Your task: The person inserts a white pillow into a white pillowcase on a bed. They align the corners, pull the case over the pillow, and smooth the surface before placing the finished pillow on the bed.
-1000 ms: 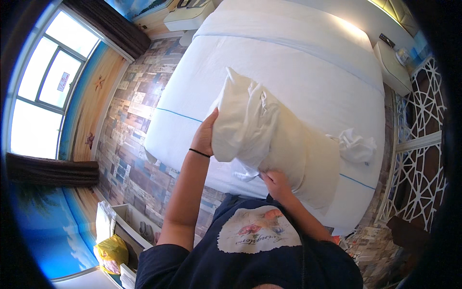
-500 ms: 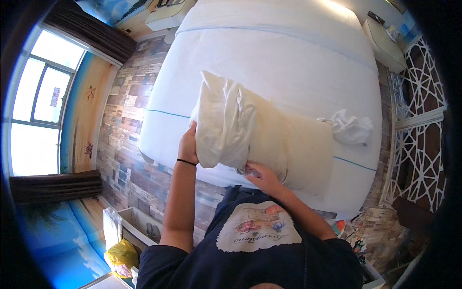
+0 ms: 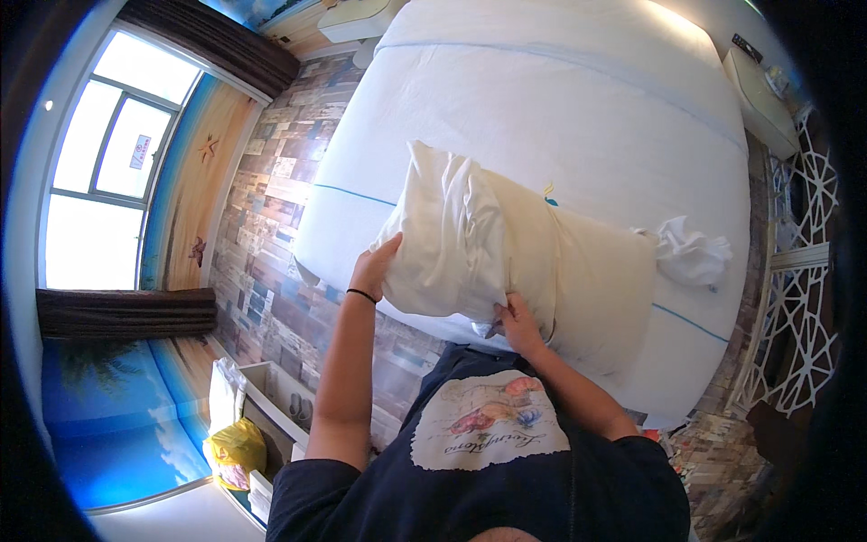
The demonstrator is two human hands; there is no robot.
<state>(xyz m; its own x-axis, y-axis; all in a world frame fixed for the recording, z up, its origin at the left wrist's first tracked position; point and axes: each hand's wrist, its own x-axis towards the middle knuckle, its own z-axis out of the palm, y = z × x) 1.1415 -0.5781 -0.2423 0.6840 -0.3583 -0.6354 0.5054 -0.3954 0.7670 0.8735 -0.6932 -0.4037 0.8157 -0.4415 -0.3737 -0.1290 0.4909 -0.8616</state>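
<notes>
Frame centre: left hand (image 3: 374, 269) grasps the left end of a white cover (image 3: 452, 242) bunched around a cream pillow (image 3: 601, 280); right hand (image 3: 520, 325) pinches the cover's lower edge.

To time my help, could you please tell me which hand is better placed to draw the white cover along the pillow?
Probably the right hand: it grips the edge of the white cover roughly midway along the pillow; the left hand is at the covered end.

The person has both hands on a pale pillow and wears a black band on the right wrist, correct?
Not quite: the head view shows the black band on the left wrist. Both hands are on the pale pillow.
</notes>
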